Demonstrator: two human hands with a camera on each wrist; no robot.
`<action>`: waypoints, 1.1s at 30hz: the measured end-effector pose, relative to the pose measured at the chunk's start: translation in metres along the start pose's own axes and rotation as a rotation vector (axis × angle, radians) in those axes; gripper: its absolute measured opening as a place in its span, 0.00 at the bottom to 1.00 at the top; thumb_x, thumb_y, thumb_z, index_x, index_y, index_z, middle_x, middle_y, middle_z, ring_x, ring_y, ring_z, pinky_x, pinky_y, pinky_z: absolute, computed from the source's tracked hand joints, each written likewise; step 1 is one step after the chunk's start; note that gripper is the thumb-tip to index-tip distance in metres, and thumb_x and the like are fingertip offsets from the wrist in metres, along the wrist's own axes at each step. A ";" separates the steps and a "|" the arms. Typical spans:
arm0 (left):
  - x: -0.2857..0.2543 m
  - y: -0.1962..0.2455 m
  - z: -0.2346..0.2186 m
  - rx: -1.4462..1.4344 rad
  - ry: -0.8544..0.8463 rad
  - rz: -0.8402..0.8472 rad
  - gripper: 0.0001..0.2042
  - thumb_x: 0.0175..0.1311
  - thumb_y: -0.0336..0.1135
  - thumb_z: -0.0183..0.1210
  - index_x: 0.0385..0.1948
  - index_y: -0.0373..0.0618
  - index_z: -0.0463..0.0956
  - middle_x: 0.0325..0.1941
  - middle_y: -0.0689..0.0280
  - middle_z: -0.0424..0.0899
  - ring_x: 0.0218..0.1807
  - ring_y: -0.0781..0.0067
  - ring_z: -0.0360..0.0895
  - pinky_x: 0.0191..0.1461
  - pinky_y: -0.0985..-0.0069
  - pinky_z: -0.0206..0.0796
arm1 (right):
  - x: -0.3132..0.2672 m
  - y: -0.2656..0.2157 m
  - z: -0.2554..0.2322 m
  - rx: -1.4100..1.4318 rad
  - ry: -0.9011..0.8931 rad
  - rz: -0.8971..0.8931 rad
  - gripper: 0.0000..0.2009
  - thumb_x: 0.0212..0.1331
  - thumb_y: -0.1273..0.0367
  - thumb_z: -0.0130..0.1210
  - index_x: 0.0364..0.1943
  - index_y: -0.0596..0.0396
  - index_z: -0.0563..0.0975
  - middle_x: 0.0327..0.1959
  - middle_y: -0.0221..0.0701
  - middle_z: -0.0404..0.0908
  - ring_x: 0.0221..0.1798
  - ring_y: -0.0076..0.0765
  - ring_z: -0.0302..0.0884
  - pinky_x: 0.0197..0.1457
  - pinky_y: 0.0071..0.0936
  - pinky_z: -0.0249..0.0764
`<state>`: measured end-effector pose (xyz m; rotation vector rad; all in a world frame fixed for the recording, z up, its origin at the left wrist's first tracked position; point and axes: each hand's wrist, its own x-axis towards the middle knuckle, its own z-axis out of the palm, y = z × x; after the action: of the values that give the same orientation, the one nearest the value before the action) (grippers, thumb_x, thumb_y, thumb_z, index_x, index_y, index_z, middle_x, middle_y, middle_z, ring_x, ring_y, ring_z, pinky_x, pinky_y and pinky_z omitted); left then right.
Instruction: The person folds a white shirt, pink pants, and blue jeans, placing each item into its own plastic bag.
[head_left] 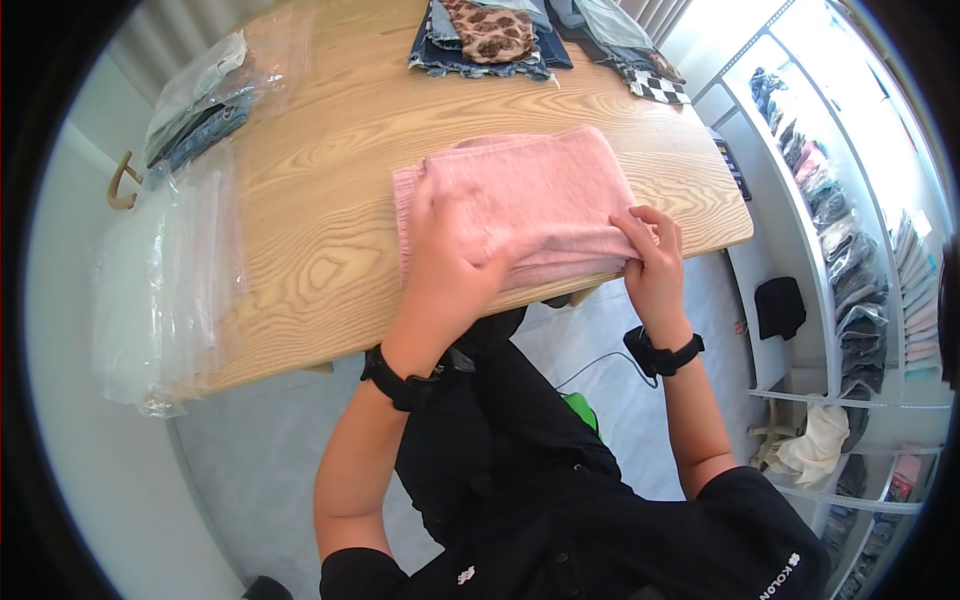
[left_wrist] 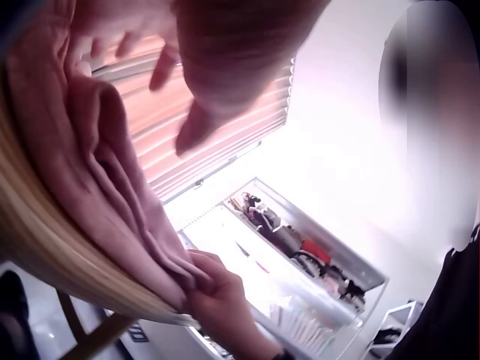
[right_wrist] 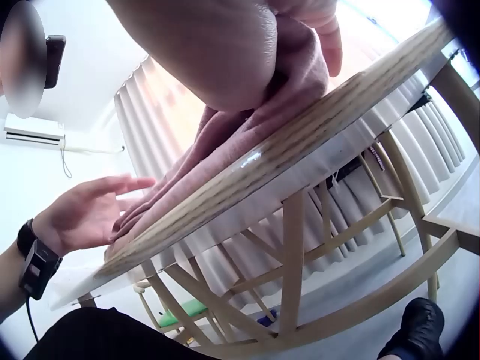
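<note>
One folded pink garment (head_left: 545,185) by near edge of desk (head_left: 310,320), L hand (head_left: 447,250) loose over its L side, R hand (head_left: 656,255) pinching near-R corner; prob smoothing step, next calls for flat L palm w/ corner held.

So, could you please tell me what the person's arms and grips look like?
The sleeves are short and black. The left grip and right grip are ungloved, and each wrist wears a black band with a dark, boxy device. A thin cable shows at each device. White lettering marks the black top.
</note>
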<state>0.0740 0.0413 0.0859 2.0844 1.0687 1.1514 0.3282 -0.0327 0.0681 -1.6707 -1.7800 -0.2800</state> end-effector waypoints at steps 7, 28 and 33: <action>0.021 -0.017 0.005 -0.614 0.151 -0.353 0.30 0.53 0.21 0.62 0.58 0.34 0.56 0.61 0.47 0.65 0.64 0.60 0.67 0.65 0.68 0.66 | 0.007 -0.019 -0.005 0.149 -0.002 0.064 0.23 0.39 0.83 0.53 0.44 0.50 0.81 0.54 0.36 0.73 0.56 0.48 0.69 0.59 0.38 0.69; -0.010 -0.045 -0.019 0.311 0.066 -0.052 0.22 0.59 0.34 0.57 0.56 0.38 0.71 0.65 0.45 0.64 0.63 0.43 0.62 0.66 0.56 0.54 | 0.011 -0.052 -0.030 0.104 -0.268 0.012 0.24 0.52 0.70 0.58 0.57 0.53 0.74 0.67 0.42 0.63 0.70 0.51 0.58 0.70 0.45 0.57; -0.020 -0.033 -0.023 0.448 0.029 -0.068 0.29 0.58 0.43 0.60 0.59 0.37 0.67 0.66 0.44 0.62 0.63 0.41 0.62 0.66 0.56 0.54 | 0.006 -0.026 0.014 -0.178 -0.288 -0.151 0.28 0.61 0.56 0.52 0.64 0.54 0.67 0.71 0.42 0.58 0.74 0.53 0.49 0.73 0.46 0.50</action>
<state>0.0351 0.0449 0.0639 2.3432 1.5105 0.9766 0.2993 -0.0242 0.0685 -1.7735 -2.1551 -0.2837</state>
